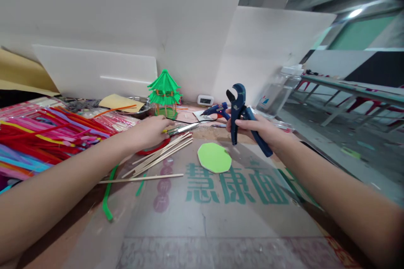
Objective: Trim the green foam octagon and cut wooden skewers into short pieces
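Observation:
My right hand point(257, 128) grips a dark blue cutter point(239, 111) by its two handles, jaws pointing up, above the cardboard sheet point(221, 214). My left hand point(151, 130) reaches over a bundle of thin wooden sticks point(160, 155) and touches a small tool point(183, 128) lying at their far end; whether it holds it I cannot tell. A green paper octagon point(214, 157) lies flat between the two hands. A small green pavilion model point(164, 92) stands behind the left hand.
A heap of coloured pipe cleaners point(41, 134) fills the left side. A blue glue gun point(217, 110), a clear plastic jar point(279, 90) and a metal bowl point(142, 109) sit further back. White boards point(126, 29) wall the rear. A green strip point(107, 197) lies near.

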Motion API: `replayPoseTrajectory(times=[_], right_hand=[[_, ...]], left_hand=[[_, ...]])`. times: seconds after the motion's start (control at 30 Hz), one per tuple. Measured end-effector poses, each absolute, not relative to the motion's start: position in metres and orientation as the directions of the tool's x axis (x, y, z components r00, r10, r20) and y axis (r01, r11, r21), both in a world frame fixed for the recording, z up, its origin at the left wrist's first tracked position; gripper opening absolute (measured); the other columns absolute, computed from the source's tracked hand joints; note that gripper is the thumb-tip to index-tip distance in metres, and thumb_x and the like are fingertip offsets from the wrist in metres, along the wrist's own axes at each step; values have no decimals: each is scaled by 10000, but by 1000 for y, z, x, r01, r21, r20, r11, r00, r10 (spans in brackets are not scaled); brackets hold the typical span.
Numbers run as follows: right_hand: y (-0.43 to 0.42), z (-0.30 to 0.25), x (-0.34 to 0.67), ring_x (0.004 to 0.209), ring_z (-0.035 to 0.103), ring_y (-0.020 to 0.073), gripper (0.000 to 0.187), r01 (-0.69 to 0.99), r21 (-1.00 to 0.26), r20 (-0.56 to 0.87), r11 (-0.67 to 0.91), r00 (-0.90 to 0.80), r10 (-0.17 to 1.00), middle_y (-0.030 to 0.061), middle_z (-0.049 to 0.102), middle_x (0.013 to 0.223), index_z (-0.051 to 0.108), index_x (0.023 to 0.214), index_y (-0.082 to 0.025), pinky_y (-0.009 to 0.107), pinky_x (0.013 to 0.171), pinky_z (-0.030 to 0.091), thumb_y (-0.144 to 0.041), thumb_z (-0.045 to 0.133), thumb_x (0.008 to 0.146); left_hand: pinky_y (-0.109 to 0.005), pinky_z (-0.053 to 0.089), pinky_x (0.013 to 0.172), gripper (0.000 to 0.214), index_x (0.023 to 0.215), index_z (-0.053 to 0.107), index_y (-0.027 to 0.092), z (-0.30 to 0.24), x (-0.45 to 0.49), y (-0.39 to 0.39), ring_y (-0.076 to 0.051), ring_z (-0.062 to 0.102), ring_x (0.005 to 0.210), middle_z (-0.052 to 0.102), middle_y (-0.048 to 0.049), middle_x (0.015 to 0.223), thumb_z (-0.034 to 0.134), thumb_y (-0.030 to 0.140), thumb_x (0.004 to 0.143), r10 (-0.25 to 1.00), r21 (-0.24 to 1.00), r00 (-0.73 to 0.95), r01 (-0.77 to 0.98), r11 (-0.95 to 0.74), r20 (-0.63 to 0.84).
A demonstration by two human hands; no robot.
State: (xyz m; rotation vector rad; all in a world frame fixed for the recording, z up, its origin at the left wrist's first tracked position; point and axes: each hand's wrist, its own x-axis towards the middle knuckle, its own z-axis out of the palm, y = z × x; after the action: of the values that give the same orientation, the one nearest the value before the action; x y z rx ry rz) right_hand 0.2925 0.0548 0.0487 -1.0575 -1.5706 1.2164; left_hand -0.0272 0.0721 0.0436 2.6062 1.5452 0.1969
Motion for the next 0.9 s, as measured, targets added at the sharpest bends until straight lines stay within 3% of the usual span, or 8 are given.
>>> replayPoseTrajectory(times=[0.13,0.17,0.23,0.3,0.43,0.53,0.67,0.9], right_hand=[[47,66,290,836,662,246,437,202,-939,225,276,-243,943,22,683,836,591,1134,-232,422,782,529,-374,691,733],[44,71,290,849,659,249,431,239,-922,243,304,-252,937,23,684,839,593,1140,-234,426,796,525,-382,686,746],[38,78,289,896,652,252,429,294,-888,277,353,-271,922,27,685,872,591,1162,-237,429,845,510,-393,677,771],[31,82,287,944,641,252,438,318,-858,327,402,-264,907,30,682,929,583,1187,-249,425,881,499,-402,669,786],[15,84,278,968,630,258,418,464,-724,444,511,-255,859,40,660,1009,560,1197,-261,429,878,499,-404,637,812],[3,79,265,1051,598,274,456,627,-490,540,606,-328,775,79,624,1150,498,1251,-240,460,931,464,-339,625,824],[-7,69,251,1144,544,282,502,669,-215,664,711,-434,609,119,565,1265,430,1292,-222,465,967,440,-268,615,827],[-10,61,248,1112,541,257,511,690,-125,729,713,-423,537,116,565,1208,400,1278,-214,432,963,444,-225,613,814]], left_hand=[[-276,423,590,223,787,743,256,54,-25,37,-207,614,679,698,-36,800,714,423,641,794,160,595,802,-575,-129],[-262,389,536,182,739,745,258,56,-24,27,-186,587,608,688,-28,735,727,391,617,737,149,634,773,-617,-236],[-251,319,476,94,695,743,252,57,-21,11,-157,528,520,663,-23,641,665,274,646,689,118,663,740,-663,-293],[-254,282,460,154,692,739,249,59,-19,4,-145,493,488,655,-22,617,596,202,661,679,100,677,725,-681,-282],[-254,270,460,155,756,695,227,70,-13,7,-141,484,493,642,-19,645,542,242,740,744,101,657,754,-649,-122],[-239,333,520,217,871,633,219,83,-7,6,-143,538,583,635,-4,716,440,318,887,765,252,634,726,-640,116],[-237,381,589,270,977,580,208,90,1,-6,-147,547,659,615,3,773,365,371,964,754,403,565,637,-657,335],[-213,362,569,218,956,548,216,87,5,-19,-119,488,616,536,43,711,368,334,989,704,499,448,499,-708,551]])
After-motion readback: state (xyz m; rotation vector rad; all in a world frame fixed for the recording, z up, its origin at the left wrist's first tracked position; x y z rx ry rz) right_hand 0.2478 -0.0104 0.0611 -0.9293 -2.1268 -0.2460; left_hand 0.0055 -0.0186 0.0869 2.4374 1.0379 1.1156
